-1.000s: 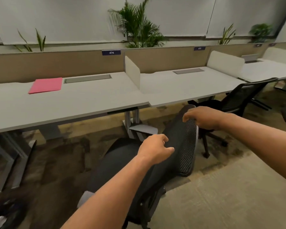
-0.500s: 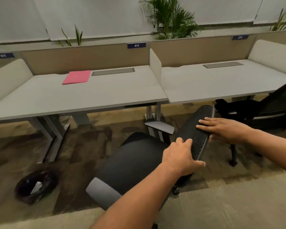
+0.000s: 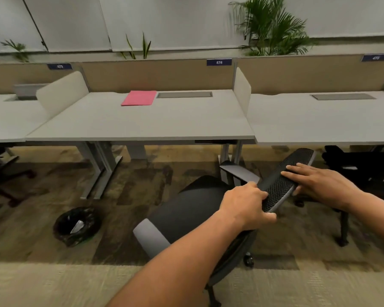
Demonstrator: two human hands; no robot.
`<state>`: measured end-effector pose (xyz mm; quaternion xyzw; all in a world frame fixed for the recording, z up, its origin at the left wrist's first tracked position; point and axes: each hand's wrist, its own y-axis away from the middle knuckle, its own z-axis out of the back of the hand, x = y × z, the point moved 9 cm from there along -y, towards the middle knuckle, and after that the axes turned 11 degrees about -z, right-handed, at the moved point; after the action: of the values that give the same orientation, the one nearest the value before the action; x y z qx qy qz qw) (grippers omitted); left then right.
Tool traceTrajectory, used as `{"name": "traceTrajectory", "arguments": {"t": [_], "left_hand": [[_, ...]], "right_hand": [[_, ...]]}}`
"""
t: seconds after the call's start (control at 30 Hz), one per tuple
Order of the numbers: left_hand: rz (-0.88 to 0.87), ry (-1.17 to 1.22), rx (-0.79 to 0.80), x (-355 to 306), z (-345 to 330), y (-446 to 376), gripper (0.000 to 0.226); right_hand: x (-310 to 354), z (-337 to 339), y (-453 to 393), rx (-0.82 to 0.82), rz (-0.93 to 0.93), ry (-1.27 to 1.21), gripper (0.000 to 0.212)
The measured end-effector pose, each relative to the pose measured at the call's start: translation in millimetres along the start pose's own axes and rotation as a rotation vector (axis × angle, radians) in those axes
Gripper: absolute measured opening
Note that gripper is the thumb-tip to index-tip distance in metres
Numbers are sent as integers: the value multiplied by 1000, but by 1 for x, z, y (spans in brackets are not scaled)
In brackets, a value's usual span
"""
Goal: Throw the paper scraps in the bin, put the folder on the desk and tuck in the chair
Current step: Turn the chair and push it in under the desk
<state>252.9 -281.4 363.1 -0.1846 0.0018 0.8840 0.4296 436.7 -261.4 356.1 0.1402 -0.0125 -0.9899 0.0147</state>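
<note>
A black office chair (image 3: 187,209) stands on the carpet in front of the grey desk (image 3: 142,125), its seat turned towards the left. My left hand (image 3: 247,206) is shut on the top edge of the mesh backrest (image 3: 282,185). My right hand (image 3: 319,185) lies flat on the backrest's upper part, fingers spread, thumb under the edge. A pink folder (image 3: 139,98) lies flat at the back of the desk. A black-lined bin (image 3: 77,226) sits on the floor left of the chair with a white paper scrap inside.
Desk legs (image 3: 98,169) stand between the bin and the chair. Another black chair (image 3: 361,165) sits under the right-hand desk. A beige partition (image 3: 155,74) with plants behind it runs along the desks. A further chair base (image 3: 2,171) is at the far left.
The view has swung left, so the desk, folder and bin sit more centrally. The chair has turned with the backrest under my hands. My right hand went from gripping to lying flat.
</note>
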Motion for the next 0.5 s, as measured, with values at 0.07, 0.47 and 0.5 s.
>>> {"name": "traceTrajectory", "arguments": {"t": [0.07, 0.47, 0.5], "left_hand": [[-12, -10, -28, 8, 6, 5, 62], [41, -62, -111, 114, 44, 58, 64], [54, -64, -118, 125, 48, 61, 65]], "right_hand": [[6, 0, -4, -16, 1, 14, 65], [101, 30, -53, -64, 76, -8, 67], [110, 31, -57, -66, 71, -13, 64]]}}
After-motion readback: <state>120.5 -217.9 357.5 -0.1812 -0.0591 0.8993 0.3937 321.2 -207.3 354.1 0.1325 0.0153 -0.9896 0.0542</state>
